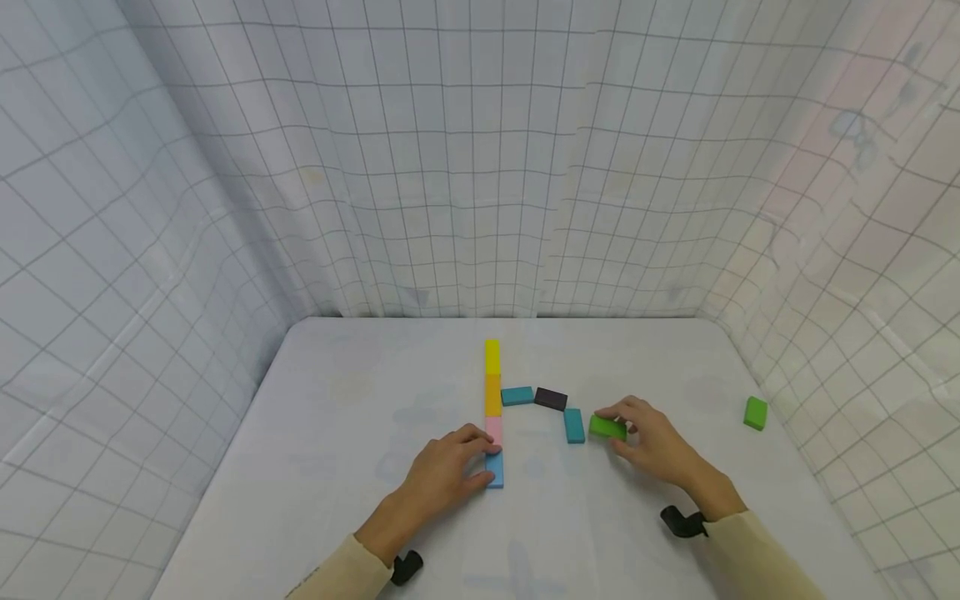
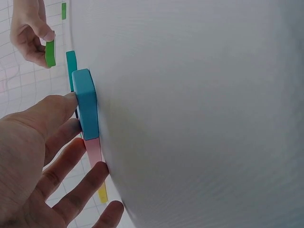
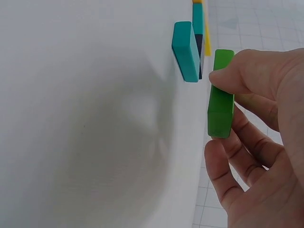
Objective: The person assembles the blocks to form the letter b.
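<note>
My right hand [image 1: 654, 442] pinches a green block [image 1: 607, 427] between thumb and fingers; in the right wrist view the green block [image 3: 221, 95] appears just off the table surface. Just left of it lies a teal block [image 1: 574, 426]. My left hand [image 1: 447, 468] touches the blue block [image 1: 496, 468] with thumb and fingertips, its fingers spread and relaxed. That block is the near end of a straight row: pink block [image 1: 493, 427], orange block [image 1: 492, 397] and yellow block [image 1: 492, 357] run away from it, end to end.
From the orange block a curve bends rightward: another teal block [image 1: 517, 396], then a black block [image 1: 551, 399]. A second green block [image 1: 755, 413] lies near the right edge of the white table [image 1: 337, 400]. Grid-patterned curtains [image 1: 480, 167] stand around the back and sides.
</note>
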### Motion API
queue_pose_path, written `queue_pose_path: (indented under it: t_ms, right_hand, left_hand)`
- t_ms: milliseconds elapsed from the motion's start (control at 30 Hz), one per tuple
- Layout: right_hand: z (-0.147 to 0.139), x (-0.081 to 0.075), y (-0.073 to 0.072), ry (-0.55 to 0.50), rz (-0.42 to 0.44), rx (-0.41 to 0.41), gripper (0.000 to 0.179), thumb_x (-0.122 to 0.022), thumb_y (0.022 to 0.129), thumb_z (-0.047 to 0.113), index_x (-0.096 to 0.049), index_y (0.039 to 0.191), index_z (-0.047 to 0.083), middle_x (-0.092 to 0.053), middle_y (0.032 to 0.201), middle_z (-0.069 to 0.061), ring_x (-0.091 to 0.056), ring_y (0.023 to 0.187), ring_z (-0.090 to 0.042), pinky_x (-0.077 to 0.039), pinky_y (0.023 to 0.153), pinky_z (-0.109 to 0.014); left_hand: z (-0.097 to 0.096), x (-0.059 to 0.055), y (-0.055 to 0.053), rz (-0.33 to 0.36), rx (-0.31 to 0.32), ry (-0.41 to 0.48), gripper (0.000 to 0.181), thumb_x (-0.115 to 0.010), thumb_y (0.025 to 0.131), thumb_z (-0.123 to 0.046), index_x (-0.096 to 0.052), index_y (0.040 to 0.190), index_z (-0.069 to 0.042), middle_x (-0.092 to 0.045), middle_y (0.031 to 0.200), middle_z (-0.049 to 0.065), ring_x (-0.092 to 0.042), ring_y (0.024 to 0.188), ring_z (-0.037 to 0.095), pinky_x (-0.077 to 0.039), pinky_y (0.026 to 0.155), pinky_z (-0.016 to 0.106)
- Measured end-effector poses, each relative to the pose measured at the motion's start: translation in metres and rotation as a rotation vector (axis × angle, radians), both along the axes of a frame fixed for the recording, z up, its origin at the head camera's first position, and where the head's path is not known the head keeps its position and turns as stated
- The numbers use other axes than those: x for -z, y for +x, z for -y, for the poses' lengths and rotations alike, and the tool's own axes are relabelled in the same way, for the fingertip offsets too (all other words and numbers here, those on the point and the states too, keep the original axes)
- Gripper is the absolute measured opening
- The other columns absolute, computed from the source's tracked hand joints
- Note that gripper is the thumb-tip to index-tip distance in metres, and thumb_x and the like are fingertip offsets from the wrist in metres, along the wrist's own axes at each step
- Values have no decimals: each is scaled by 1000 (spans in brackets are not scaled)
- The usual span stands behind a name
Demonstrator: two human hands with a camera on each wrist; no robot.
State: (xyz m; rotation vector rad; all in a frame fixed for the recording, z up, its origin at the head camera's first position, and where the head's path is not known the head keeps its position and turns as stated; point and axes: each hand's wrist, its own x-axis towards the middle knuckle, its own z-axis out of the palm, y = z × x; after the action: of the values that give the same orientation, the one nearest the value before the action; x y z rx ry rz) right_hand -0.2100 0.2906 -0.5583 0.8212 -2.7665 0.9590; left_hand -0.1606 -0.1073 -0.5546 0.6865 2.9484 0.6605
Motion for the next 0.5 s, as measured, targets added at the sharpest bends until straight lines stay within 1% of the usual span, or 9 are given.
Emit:
queue_pose_path:
  t_ms: [200,400,500]
  right_hand:
    - [5,0,-2,22,22,-6,50,-90,96,-4,-79,141,13,-76,126,1,-71,112,-17,-66,92,-33]
    - [11,-2,-3,26,15,-35,49,-90,97,-4,-79,142,11,-76,127,-1,-72,113,-21,-66,92,-34]
    - [14,-4,-3,24,22,-44,48,-90,97,-3,-79,142,12,-76,127,-1,-72,113,-21,-66,93,-36]
  left_hand:
    - [0,1,0,-2,0,3,40,-93,102,-32,-84,140,-22,-76,143,-4,-77,127,21,-66,101,51]
    - [0,-1,1,-11,1,6,40,-94,102,-32,-84,140,-22,-76,142,-3,-78,127,21,-67,100,51]
    - [0,-2,1,-10,0,4,41,-94,102,-32,-84,140,-21,-76,142,-3,-78,127,22,-67,101,51]
